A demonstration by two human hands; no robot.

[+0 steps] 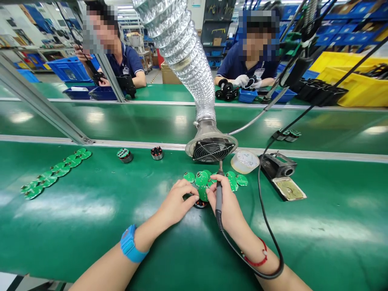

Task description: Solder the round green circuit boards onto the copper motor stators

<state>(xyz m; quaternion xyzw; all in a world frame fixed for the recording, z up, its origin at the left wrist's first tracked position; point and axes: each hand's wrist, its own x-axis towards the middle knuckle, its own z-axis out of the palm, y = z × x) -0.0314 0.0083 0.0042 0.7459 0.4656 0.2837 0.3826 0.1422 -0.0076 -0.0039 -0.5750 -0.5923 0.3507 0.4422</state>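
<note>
My right hand [226,198] is closed around the grey handle of a soldering iron [218,198], its tip end pointing away under the fan hood. A round green circuit board [203,193] stands tilted over a dark motor stator [200,204] on the bench. My left hand [178,202] pinches at the left edge of this board with thumb and forefinger. The right fingertips meet the board's other edge. Just behind lie several more round green boards [241,180], partly hidden by my right hand.
A fan hood [212,149] hangs low ahead. To its right are a tape roll [245,161] and an iron stand [279,165] with a sponge [289,189]. Two stators [157,153] and a row of boards [57,170] lie left. The iron's cable [263,202] loops across my right forearm. Two people sit opposite.
</note>
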